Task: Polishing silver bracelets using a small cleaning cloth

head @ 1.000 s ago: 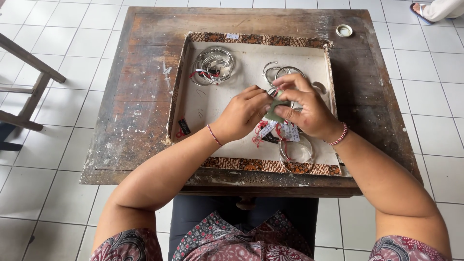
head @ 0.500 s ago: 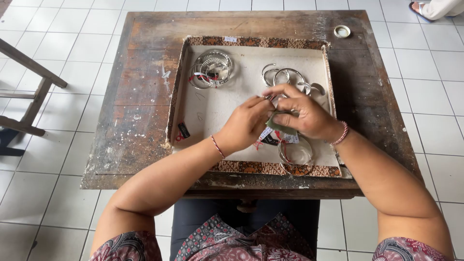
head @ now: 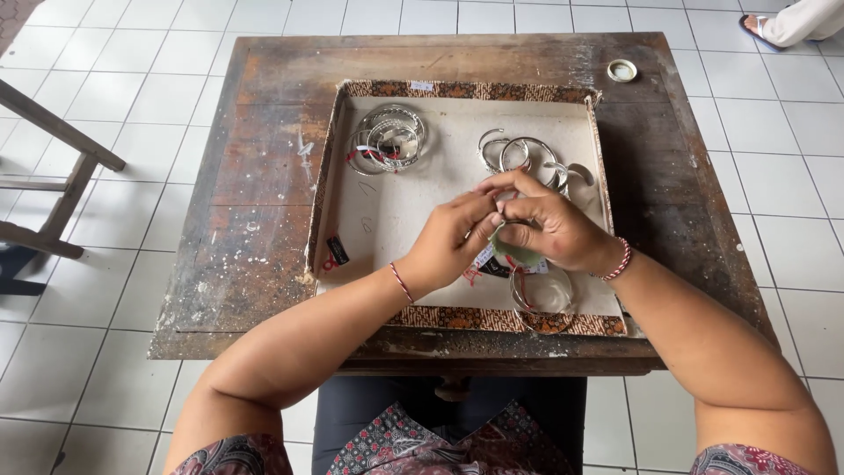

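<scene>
My left hand point(head: 450, 242) and my right hand point(head: 549, 227) meet over a shallow white tray point(head: 400, 220) with a patterned rim. Their fingertips pinch one small item between them; it looks like a silver bangle with a tag, mostly hidden by my fingers. Several silver bangles point(head: 519, 157) lie just beyond my right hand. A tied bundle of bangles point(head: 387, 141) rests at the tray's far left. Another bangle point(head: 541, 295) with red string and tags lies under my right wrist.
The tray sits on a worn wooden table point(head: 255, 193) over a white tiled floor. A small round lid point(head: 622, 70) lies at the table's far right corner. A dark tag point(head: 337, 251) lies in the tray. A wooden frame point(head: 53, 167) stands left. Someone's foot point(head: 782, 25) shows top right.
Both hands have lifted slightly and shifted toward the tray's middle, keeping the small item pinched between them. The view has tilted a little.
</scene>
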